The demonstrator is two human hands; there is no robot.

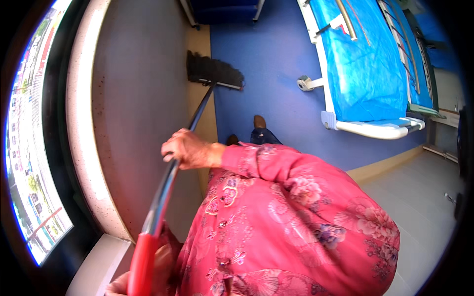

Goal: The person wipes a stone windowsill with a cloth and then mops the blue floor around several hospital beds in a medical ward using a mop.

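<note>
A long-handled broom with a dark, bushy head [214,69] runs slantwise across the view. Its metal handle [161,198] ends in a red grip [142,261] near the bottom edge. My right hand [189,150] is closed around the middle of the handle. Down at the red grip is my left hand [161,264], partly hidden behind it and wrapped about it. The head lies on the floor against the foot of the wall, partly over the beige border strip [198,39] and partly over the blue floor [272,70].
On the right stands a wheeled bed [364,70] with a blue sheet and white frame; its caster [304,83] juts toward me. Dark blue furniture [226,11] is ahead by the wall [148,92]. A window ledge [87,122] runs along my left. My shoe [259,122] is on the floor.
</note>
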